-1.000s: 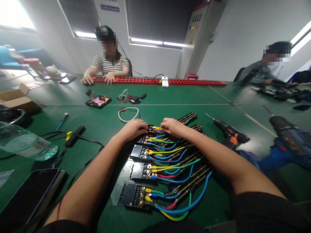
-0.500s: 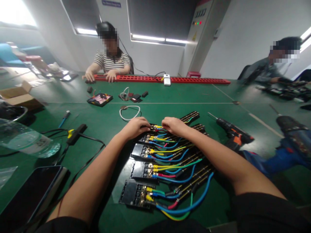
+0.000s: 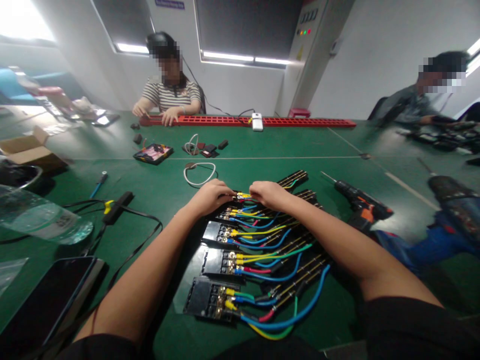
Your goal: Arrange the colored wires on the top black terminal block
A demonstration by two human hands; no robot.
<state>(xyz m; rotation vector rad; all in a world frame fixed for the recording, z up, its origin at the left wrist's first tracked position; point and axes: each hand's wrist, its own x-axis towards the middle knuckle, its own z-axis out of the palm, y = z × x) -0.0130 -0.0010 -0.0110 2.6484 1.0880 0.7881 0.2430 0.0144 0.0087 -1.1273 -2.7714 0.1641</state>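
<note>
A row of several black terminal blocks (image 3: 215, 262) with blue, yellow, green and red wires (image 3: 270, 250) lies on the green table (image 3: 285, 150) in front of me. Both hands work at the farthest block. My left hand (image 3: 210, 196) rests curled on that block's left end, fingertips at the terminals. My right hand (image 3: 268, 193) is closed in a pinch on a yellow wire end (image 3: 243, 196) between the two hands. What my left fingers hold, if anything, is hidden.
An orange-black power screwdriver (image 3: 356, 202) lies to the right, a blue drill (image 3: 446, 220) beyond it. A water bottle (image 3: 37, 217), a phone (image 3: 48, 300) and black cables (image 3: 116, 207) are at left. A white cable loop (image 3: 198, 174) lies ahead. Two people sit at the table's far side and right.
My hands have stayed at the farthest block with small finger shifts. The view tilted slightly. The person opposite lifted one hand from the table.
</note>
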